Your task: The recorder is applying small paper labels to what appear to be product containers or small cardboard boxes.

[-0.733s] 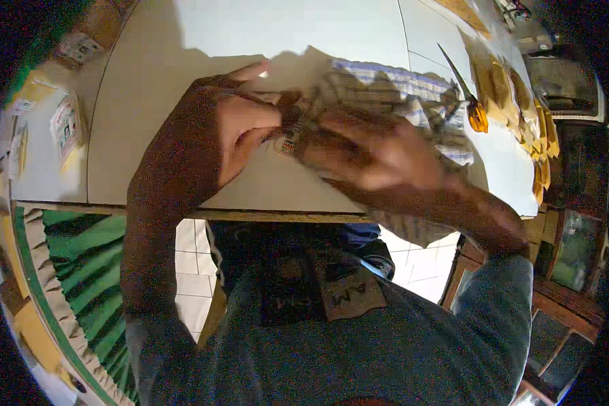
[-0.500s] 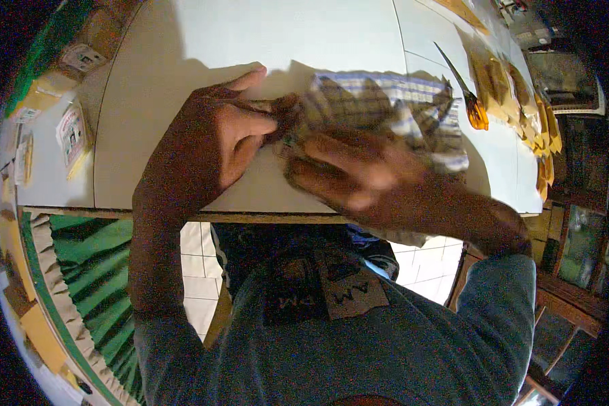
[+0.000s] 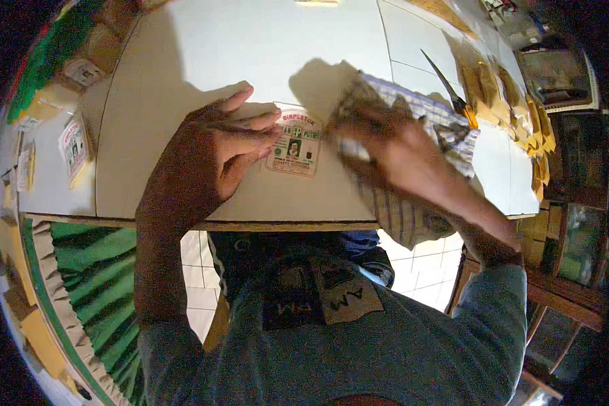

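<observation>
On the white tabletop, near its front edge, lies a small printed label with red and green print and a little portrait. The outstretched fingertips of my left hand rest at the label's left edge, and that hand is open. My right hand, slightly blurred, is closed around a checked blue-and-white cloth just right of the label. Part of this crumpled cloth hangs over the table's front edge. How the fingers grip it is partly hidden by the hand.
Scissors with orange handles lie beyond the cloth to the right. Several yellow-brown packets line the right edge. Stacked labels sit on the left side, beside a green pleated curtain below.
My right hand and the cloth have moved right, uncovering the label that they hid before. My left hand has stayed almost in place.
</observation>
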Demonstrator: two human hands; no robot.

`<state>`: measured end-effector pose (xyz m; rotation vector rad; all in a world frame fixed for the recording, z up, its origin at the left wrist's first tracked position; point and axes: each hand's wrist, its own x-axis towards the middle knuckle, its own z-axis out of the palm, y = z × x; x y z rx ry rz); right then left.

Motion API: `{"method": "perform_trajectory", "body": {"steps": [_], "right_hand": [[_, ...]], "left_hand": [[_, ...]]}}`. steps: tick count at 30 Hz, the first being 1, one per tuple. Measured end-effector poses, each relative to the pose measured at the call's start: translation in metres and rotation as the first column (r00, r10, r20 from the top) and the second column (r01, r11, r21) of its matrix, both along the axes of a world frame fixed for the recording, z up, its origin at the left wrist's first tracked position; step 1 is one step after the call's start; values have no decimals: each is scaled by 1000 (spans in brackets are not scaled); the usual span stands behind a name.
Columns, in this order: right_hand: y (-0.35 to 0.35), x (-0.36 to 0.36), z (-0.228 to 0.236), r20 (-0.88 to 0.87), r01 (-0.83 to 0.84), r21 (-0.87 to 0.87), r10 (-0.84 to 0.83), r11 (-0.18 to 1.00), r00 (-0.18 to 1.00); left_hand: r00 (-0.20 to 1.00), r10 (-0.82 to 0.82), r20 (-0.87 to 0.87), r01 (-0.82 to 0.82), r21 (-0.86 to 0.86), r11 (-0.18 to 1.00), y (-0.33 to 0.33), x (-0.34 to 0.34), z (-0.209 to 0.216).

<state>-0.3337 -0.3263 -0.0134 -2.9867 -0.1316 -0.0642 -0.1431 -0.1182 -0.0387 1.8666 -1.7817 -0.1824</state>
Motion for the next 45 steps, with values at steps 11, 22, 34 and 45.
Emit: {"method": "perform_trajectory", "body": {"steps": [11,22,34,45], "right_hand": [[-39,12,-10,181,-23,157,-6,987,984],[-44,5,-4,182,-18,259,-31,966,983],[-36,8,-6,224,-75,320,1,944,975],[-46,1,-13,124,49,314,-92,948,988]], "left_hand": [[999,19,-39,-15,116,993,-6,-6,13],[980,46,-191,-33,73,997,-58,26,50],[972,210,102,-179,-257,950,-175,194,33],[777,441,-450,-598,-309,739,67,120,95]]}}
